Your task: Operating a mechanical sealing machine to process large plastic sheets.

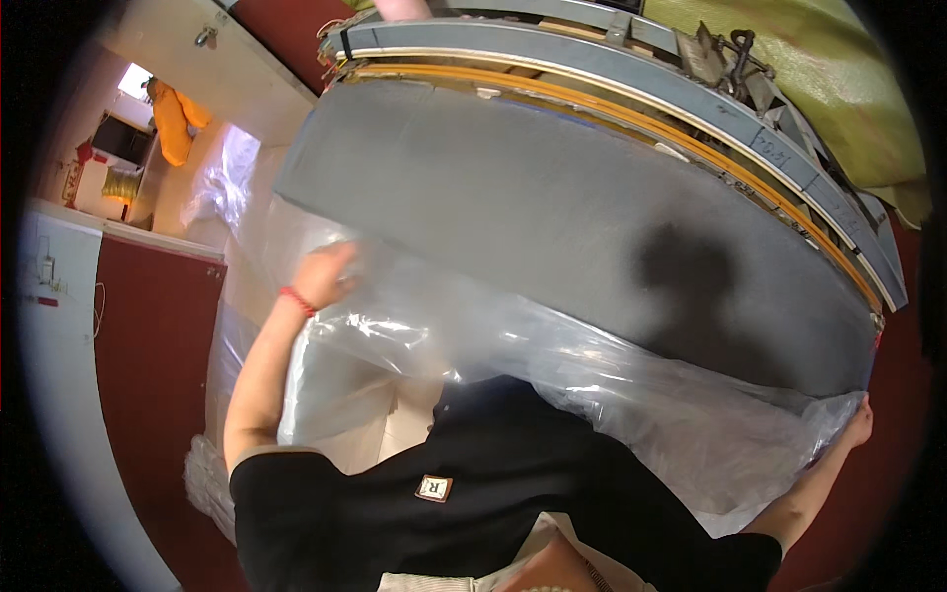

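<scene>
— Grey mattress (552,197) fills the workshop view; where is the plastic cover?
— Clear plastic cover (592,385) drapes its near edge, left hand (326,274) and right hand (856,424) both clenched on it.

Dark red floor (158,395), cream wall (247,84), bright window (135,81), orange cloth (178,123) beside it.

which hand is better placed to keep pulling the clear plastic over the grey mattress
Probably the left hand: it already rests on the plastic over the mattress. The right hand only grips the sheet's corner beyond the mattress edge.
</scene>
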A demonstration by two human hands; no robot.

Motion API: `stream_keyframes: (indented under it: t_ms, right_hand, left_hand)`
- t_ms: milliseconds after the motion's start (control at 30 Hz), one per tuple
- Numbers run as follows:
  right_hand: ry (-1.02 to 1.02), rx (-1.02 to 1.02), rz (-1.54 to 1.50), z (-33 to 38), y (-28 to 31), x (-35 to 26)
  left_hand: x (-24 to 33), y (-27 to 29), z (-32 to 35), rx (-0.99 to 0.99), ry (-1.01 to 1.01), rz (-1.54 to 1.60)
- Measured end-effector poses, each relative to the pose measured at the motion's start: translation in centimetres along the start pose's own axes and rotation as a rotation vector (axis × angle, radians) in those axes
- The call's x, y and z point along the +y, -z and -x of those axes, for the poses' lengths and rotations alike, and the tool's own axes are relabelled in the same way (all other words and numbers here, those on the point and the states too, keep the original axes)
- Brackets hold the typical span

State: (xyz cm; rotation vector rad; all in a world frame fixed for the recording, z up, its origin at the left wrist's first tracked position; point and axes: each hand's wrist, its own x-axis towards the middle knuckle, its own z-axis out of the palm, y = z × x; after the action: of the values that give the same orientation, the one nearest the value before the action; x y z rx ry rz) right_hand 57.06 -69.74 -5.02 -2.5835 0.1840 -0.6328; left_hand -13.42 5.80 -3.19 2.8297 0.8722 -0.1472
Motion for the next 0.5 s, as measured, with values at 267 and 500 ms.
stream_keyframes:
  t_ms: [267,500]
  right_hand:
    - [-0.102,-0.076,-0.05,0.6,2.6,-2.2]
    - [0.026,-0.128,-0.18,-1.9,-0.3,4.3]
  left_hand:
    - [-6.4,-7.5,-0.5,-0.382,0.019,-0.635]
    - [-20.0,15.5,0.9,0.378,0.829,-0.573]
